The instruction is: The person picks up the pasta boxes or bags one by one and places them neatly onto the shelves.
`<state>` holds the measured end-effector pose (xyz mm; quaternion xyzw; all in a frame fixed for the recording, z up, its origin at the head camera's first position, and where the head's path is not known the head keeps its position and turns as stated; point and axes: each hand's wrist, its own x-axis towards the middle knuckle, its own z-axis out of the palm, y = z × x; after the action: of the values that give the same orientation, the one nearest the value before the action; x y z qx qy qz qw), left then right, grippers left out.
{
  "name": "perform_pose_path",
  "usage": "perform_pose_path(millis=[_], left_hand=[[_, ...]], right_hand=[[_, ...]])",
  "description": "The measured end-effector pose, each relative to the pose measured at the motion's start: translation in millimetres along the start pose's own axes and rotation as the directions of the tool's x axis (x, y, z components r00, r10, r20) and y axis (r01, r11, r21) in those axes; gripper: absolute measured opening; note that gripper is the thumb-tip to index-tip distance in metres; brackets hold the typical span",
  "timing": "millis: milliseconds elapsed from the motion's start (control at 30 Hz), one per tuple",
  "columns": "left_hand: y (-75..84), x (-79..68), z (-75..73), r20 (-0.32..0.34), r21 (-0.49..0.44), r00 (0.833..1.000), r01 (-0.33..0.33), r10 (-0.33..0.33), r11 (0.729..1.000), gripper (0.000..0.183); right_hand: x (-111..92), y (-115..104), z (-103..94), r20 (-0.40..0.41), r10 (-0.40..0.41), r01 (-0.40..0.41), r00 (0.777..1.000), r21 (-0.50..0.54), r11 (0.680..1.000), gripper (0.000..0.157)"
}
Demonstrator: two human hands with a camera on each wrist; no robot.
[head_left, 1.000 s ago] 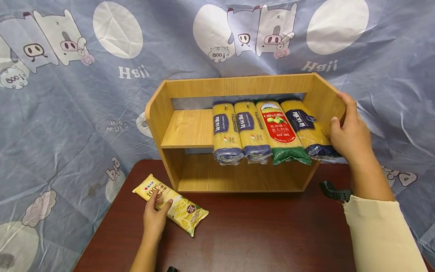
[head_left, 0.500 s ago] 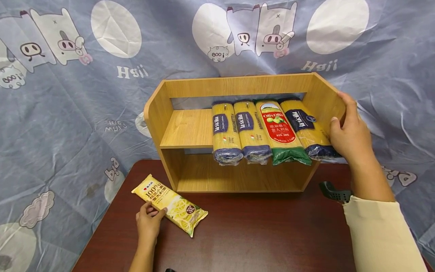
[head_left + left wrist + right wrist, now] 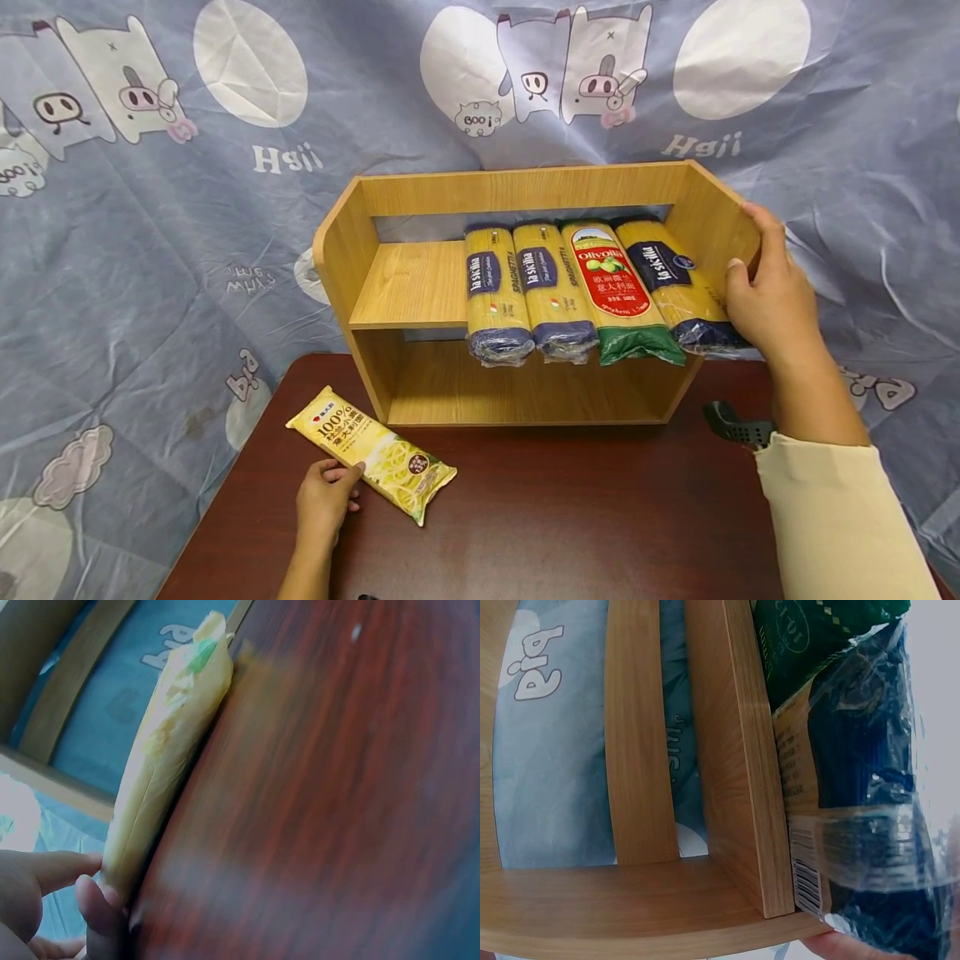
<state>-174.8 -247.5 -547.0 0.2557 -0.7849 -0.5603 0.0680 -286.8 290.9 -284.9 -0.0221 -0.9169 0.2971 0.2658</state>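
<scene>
A yellow bag of pasta (image 3: 375, 450) lies at a slant on the dark red table. At its near edge, my left hand (image 3: 321, 500) pinches the side of the bag with thumb and bent fingers; the left wrist view shows the fingertips (image 3: 91, 896) against the bag's edge (image 3: 154, 772). My right hand (image 3: 776, 304) grips the right side panel of a wooden shelf (image 3: 525, 190), thumb on the inner face. Several spaghetti packs lie side by side on its upper board, among them a red-labelled pack (image 3: 617, 287) and a blue-ended pack (image 3: 667, 279) nearest my right hand.
Bare upper board (image 3: 408, 283) shows left of the packs, above the lower compartment (image 3: 525, 392). A black perforated piece (image 3: 738, 427) sits near the right sleeve. A printed blue cloth (image 3: 225, 217) hangs behind the table (image 3: 562, 508).
My left hand has slid off the top of the pasta bag to its near edge, leaving the print uncovered. The right hand stays on the shelf panel.
</scene>
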Motion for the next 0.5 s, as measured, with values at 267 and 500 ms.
perform_pose_path(millis=[267,500], left_hand=[[-0.6,0.4,-2.4,0.037,0.159,0.999,-0.016,0.010,0.987,0.044],[-0.9,1.7,-1.3,0.079,0.139,0.997,-0.001,-0.010,0.990,0.035]], right_hand=[[0.5,-1.4,0.8,-0.001,-0.002,0.002,1.000,0.005,1.000,0.063],[0.8,-0.7,0.3,0.000,0.000,0.000,1.000,0.001,1.000,0.063]])
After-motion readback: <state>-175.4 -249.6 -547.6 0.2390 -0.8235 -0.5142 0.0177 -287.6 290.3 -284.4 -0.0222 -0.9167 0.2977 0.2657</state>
